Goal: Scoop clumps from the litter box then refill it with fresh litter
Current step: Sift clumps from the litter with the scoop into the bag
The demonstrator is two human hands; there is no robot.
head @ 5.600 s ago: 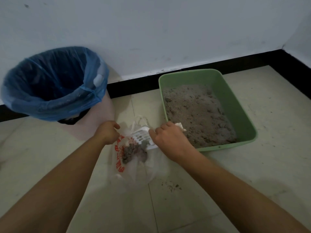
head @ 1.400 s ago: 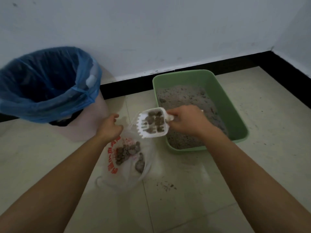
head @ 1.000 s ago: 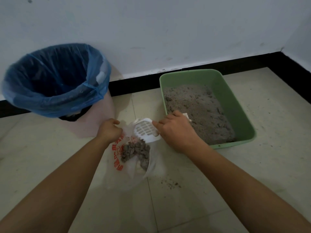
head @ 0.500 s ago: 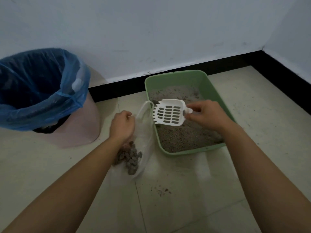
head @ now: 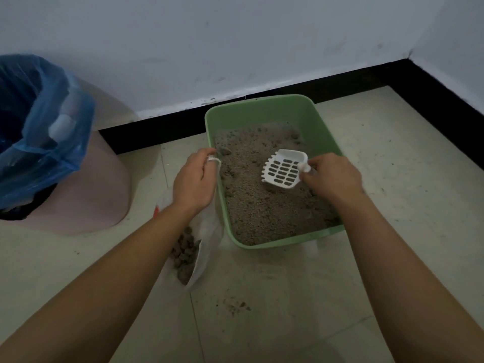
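Right hand (head: 331,176), fingers (head: 315,163) curled tight on the handle (head: 305,168), holds the white scoop (head: 284,170) tipped over the grey litter (head: 262,208) in the green litter box (head: 259,99) on the floor (head: 288,297). Left hand (head: 195,179) pinches the plastic bag (head: 208,233) just beside the box, dark clumps (head: 184,251) inside.

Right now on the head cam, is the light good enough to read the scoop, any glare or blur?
Head view: dim, flat light, no glare; scoop sharp, slots distinct; soft shadow on the floor by the box; clumps in the bag dark but readable; wide-angle stretch on the forearms near the bottom corners; bin cut by the left edge.
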